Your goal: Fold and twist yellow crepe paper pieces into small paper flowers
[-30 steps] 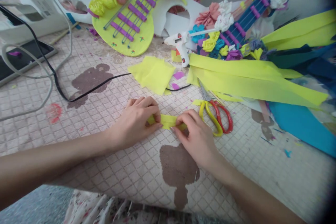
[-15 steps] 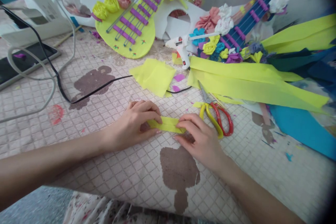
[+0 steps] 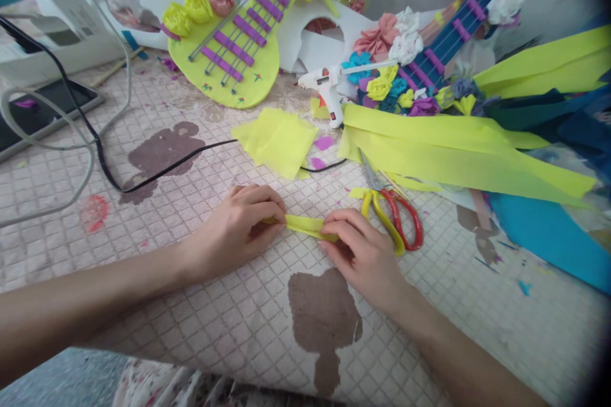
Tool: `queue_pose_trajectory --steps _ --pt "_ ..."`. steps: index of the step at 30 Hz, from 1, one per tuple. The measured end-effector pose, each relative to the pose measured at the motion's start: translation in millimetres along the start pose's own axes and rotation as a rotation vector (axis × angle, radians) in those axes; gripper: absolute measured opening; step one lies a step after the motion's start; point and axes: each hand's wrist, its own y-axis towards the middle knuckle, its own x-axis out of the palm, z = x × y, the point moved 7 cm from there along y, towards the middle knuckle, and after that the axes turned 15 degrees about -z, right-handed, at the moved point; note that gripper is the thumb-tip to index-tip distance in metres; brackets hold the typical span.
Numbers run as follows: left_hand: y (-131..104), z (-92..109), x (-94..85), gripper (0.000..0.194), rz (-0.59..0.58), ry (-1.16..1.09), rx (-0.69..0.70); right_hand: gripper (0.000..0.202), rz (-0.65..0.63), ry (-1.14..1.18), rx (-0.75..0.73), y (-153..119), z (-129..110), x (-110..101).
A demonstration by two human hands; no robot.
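A narrow folded strip of yellow paper (image 3: 304, 224) stretches between my two hands, just over the patterned cloth. My left hand (image 3: 245, 219) pinches its left end between thumb and fingers. The right end is gripped in the fingertips of my right hand (image 3: 360, 248). Scissors (image 3: 392, 216) with one yellow and one red handle lie right beside my right hand. Beyond my hands rests a loose stack of yellow paper pieces (image 3: 277, 140).
A white glue gun (image 3: 329, 92) stands behind the scissors, near long yellow paper strips (image 3: 458, 146). Decorated yellow (image 3: 229, 63) and blue (image 3: 434, 60) guitar shapes are at the back. Cables (image 3: 98, 140) and a phone (image 3: 52, 111) lie at the left.
The yellow strip looks narrower, folded lengthwise between my fingers. My left hand has shifted slightly left and its thumb has closed in on the strip. My right hand has barely moved.
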Motion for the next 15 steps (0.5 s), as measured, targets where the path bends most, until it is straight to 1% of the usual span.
queue_pose_trajectory --steps 6,11,15 --pt "1.5 -0.1 -0.5 0.009 -0.009 -0.020 -0.028 0.008 0.002 0.051 0.056 1.7 4.2 -0.8" --pt "2.5 -0.8 -3.9 0.012 0.029 -0.012 -0.088 0.006 -0.022 0.111 0.123 4.0 8.7 -1.6" --pt "3.8 -3.4 -2.2 0.011 -0.005 0.054 -0.103 0.009 -0.063 0.152 0.176 6.5 12.7 -1.1"
